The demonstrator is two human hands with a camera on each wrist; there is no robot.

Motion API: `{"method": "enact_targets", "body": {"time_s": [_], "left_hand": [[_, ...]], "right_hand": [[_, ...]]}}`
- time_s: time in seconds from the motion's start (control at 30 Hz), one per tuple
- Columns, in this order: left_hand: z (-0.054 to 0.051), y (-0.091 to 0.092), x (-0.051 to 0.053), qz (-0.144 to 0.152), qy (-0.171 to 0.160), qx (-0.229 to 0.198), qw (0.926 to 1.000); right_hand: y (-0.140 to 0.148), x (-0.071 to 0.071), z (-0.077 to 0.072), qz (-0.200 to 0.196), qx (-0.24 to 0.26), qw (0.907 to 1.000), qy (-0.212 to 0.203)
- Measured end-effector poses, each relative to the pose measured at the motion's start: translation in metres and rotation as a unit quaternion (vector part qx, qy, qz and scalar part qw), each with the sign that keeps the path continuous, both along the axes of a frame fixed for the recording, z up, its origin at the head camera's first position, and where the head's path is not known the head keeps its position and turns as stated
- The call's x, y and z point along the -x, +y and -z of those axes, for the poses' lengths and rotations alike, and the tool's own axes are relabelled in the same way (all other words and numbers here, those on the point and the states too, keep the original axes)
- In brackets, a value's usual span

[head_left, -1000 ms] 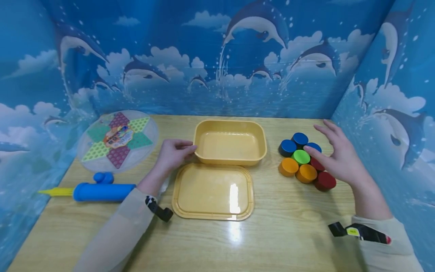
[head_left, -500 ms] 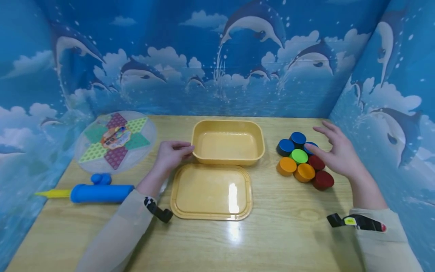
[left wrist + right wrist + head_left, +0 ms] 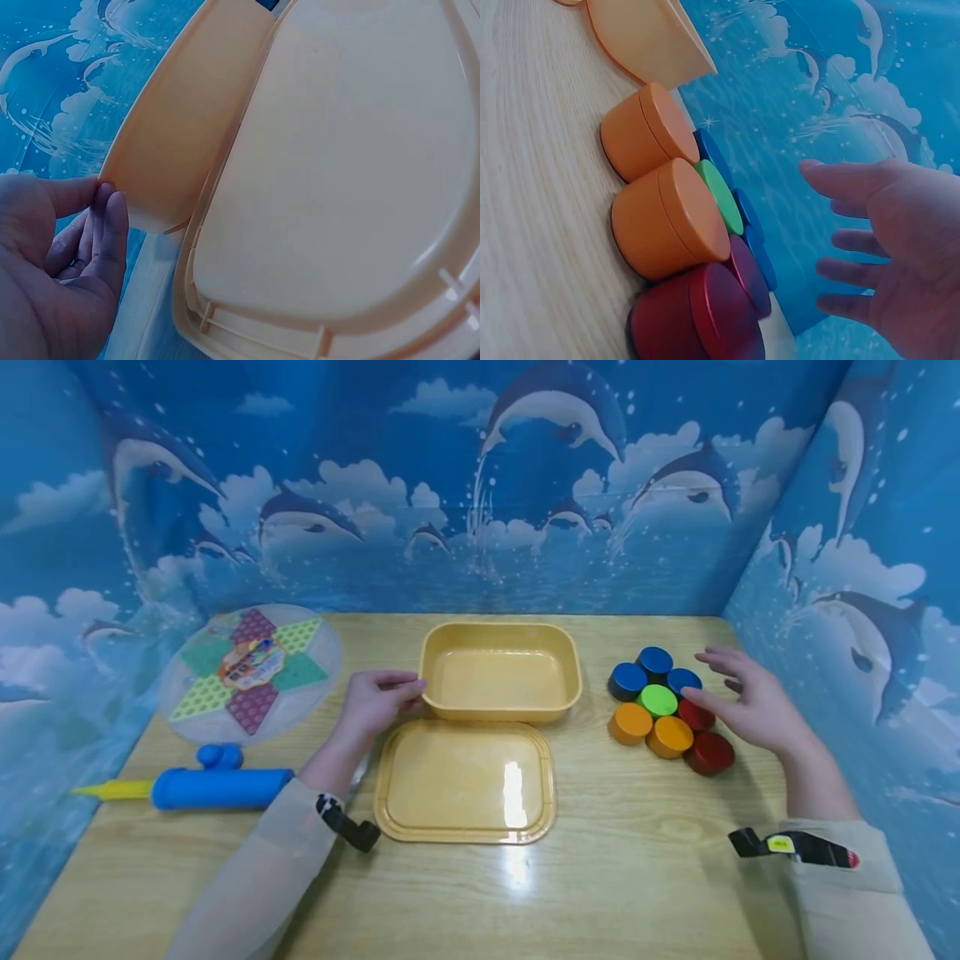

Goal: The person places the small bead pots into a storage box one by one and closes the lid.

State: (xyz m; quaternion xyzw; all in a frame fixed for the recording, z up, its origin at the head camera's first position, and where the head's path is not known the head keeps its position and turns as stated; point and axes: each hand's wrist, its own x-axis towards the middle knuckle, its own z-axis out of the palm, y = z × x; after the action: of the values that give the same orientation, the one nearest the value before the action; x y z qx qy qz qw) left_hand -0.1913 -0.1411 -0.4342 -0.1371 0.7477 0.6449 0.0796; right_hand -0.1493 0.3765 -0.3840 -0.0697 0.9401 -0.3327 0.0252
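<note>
A pale yellow plastic box stands at the middle of the table, its hollow side up. At its left rim my left hand pinches the edge between thumb and fingers, as the left wrist view shows. Its matching lid lies flat just in front of it. To the right sits a tight cluster of small round canisters: blue, green, orange and dark red. My right hand hovers at the cluster's right side, fingers spread and holding nothing; the right wrist view shows a gap between them.
A round Chinese checkers board lies at the back left. In front of it is a blue hand pump with a yellow nozzle, and a small blue piece beside it. Dolphin-print curtains border the table behind and at the sides.
My right hand has shifted slightly right and lower relative to the canisters, its fingers drawing a little closer together. The left hand keeps its pinch on the box. The head view has shifted slightly.
</note>
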Motion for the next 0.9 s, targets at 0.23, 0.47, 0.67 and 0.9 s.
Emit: {"method": "enact_targets", "body": {"time_s": [0.23,0.47,0.67,0.9], "left_hand": [[-0.001,-0.001,-0.001,0.001,0.000,0.000,1.0000],[0.000,0.000,-0.001,-0.001,0.002,-0.008,1.0000],[0.002,-0.001,0.001,0.000,0.006,-0.012,0.9999],[0.001,-0.001,-0.001,0.002,0.004,-0.016,0.9999]], "right_hand": [[0.015,-0.021,-0.001,-0.016,0.002,0.9993,-0.035],[0.033,-0.042,0.006,-0.027,-0.038,0.9963,-0.072],[0.041,-0.052,0.020,-0.019,-0.048,0.9948,-0.087],[0.038,-0.055,0.034,-0.020,-0.035,0.9952,-0.089]]}}
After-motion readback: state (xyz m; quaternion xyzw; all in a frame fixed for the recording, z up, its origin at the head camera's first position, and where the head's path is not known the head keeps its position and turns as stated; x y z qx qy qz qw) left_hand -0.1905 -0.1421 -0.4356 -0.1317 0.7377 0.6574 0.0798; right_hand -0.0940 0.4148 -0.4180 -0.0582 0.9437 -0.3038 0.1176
